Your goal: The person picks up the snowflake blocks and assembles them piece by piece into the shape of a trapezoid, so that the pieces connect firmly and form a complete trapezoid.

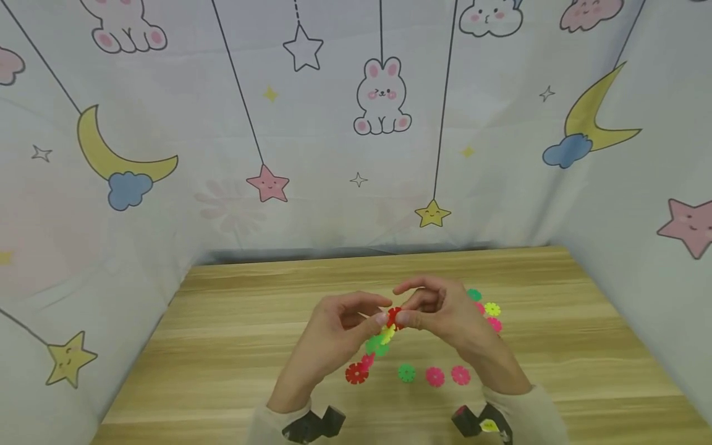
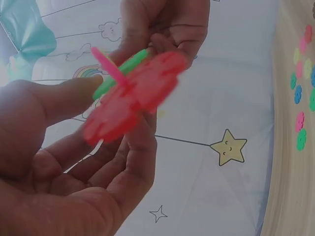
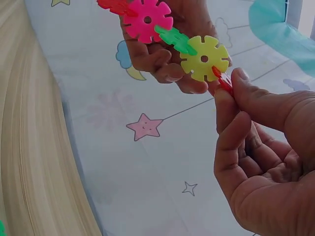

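Between the hands hangs a chain of slotted plastic discs: a red disc (image 1: 394, 317) at the top, then a yellow disc (image 3: 204, 58), a green disc (image 3: 173, 39), a pink disc (image 3: 147, 20) and another red disc (image 1: 356, 373) at the low end. My left hand (image 1: 340, 324) holds the chain near its upper part; its thumb lies by the green and yellow discs. With thumb and forefinger, my right hand (image 1: 447, 312) pinches the top red disc, whose edge meets the yellow disc's rim. The right fingers partly cover that red disc.
On the wooden table (image 1: 233, 346) lie loose discs: a green disc (image 1: 406, 372) and two pink ones (image 1: 435, 376) in front, more beyond the right forearm, including a yellow disc (image 1: 492, 309). A printed curtain (image 1: 322, 136) stands behind and at both sides.
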Demonstrator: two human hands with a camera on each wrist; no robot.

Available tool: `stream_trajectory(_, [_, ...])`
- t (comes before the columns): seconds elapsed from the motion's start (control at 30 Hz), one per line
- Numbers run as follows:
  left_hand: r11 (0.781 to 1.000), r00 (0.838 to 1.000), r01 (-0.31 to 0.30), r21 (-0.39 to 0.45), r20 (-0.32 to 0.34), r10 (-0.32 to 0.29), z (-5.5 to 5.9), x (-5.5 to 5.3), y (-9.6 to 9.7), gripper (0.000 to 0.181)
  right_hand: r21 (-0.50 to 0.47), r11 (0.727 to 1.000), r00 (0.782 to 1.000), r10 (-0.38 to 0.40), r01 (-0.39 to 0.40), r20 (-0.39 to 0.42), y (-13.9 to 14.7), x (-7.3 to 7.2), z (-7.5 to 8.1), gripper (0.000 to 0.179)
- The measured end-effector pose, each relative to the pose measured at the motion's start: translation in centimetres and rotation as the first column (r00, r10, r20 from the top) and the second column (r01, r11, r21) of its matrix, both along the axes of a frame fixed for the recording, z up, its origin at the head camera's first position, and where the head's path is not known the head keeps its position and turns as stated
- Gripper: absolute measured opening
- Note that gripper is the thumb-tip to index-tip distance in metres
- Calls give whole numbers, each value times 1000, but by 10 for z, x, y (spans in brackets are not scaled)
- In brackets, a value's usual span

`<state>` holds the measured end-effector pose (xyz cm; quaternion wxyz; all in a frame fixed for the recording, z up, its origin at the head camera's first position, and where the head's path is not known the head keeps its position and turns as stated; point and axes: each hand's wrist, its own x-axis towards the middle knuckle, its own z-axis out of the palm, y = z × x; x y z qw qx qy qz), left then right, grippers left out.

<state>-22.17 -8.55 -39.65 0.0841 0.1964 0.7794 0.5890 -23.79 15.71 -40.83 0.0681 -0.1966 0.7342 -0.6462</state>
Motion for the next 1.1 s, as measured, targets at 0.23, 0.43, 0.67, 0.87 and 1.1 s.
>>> stream_trajectory(0.23, [999, 1000, -11, 34, 7, 11, -4, 1, 10, 20, -40, 999, 1000, 2, -1, 11, 10, -16, -16, 30])
stream_trajectory(0.43, [993, 992, -122, -2, 20, 122, -6, 3, 5, 17, 96, 967, 971, -231, 236, -56, 19, -44, -48, 25])
stream_trajectory(0.67, [993, 994, -106, -52, 26, 108, -3, 2, -2, 14, 311, 862, 914, -351, 400, -204, 30, -75, -100, 17])
stream_trajectory(0.87, [1000, 999, -24, -1, 40, 24, -2, -2, -2, 17, 474, 799, 928, -289, 369, -236, 26, -90, -127, 30])
stream_trajectory(1.1, [999, 997, 25, 20, 74, -26, -2, -5, 0, 22, 551, 745, 927, -293, 376, -236, 20, -90, -128, 31])
